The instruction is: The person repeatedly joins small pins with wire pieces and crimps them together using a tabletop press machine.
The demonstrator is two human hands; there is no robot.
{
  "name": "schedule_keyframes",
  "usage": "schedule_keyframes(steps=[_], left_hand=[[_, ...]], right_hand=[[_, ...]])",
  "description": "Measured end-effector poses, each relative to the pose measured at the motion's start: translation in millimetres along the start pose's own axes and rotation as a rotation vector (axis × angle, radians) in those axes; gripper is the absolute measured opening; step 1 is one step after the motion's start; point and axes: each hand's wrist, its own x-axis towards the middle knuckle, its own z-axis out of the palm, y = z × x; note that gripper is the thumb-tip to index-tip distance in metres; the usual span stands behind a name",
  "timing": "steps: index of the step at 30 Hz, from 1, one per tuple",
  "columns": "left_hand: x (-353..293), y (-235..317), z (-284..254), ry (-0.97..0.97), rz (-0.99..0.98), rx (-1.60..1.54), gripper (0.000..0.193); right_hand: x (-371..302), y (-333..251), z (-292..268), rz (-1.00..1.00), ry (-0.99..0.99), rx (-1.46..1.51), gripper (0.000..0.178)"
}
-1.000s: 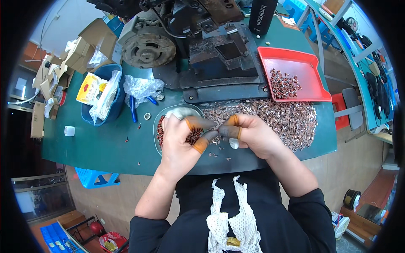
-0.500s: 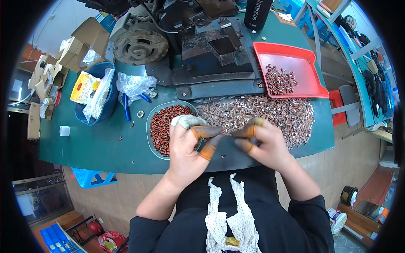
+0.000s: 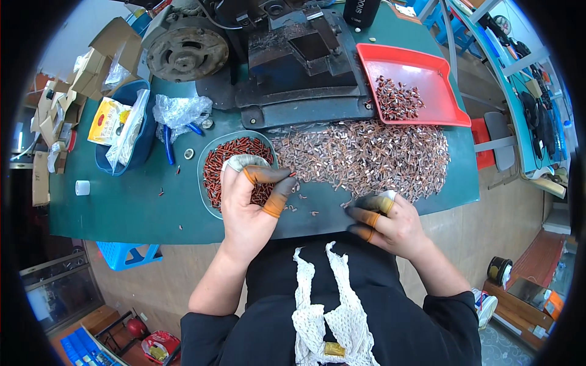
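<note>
My left hand (image 3: 247, 201), with dark-tipped orange finger covers and a white cloth cover, pinches a small red cylindrical part (image 3: 293, 174) between thumb and forefinger. It hangs over the right side of a clear tub (image 3: 211, 209) filled with similar red parts (image 3: 235, 148). My right hand (image 3: 387, 222), in similar covers, is low at the table's front edge. Its thumb and forefinger tips are apart, and a tiny metal clip (image 3: 345, 206) lies by them. A broad heap of small metal clips (image 3: 372, 155) spreads beyond both hands.
Behind the heap stands a dark, greasy machine (image 3: 299, 73) with a round motor (image 3: 186, 55). A red tray (image 3: 430, 82) with red-and-metal pieces is at the right. To the left are a blue bin (image 3: 137, 152), blue-handled pliers (image 3: 169, 146), plastic wrap (image 3: 180, 113) and a white roll (image 3: 82, 188).
My hands, close together before, have separated. The left has drawn left toward the tub with the red part; the right has dropped to the near edge. The whole view has shifted slightly.
</note>
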Motion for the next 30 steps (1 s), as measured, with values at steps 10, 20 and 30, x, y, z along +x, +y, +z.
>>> schedule_keyframes(steps=[10, 20, 30], left_hand=[[-2, 0, 1, -0.016, -0.02, -0.04, 0.018], [23, 0, 11, -0.013, 0.135, 0.013, 0.018], [120, 7, 27, 0.328, 0.593, 0.324, 0.022]], right_hand=[[-13, 8, 3, -0.15, -0.099, -0.032, 0.029], [35, 14, -7, 0.342, 0.27, 0.372, 0.017], [193, 37, -19, 0.43, 0.65, 1.093, 0.032]])
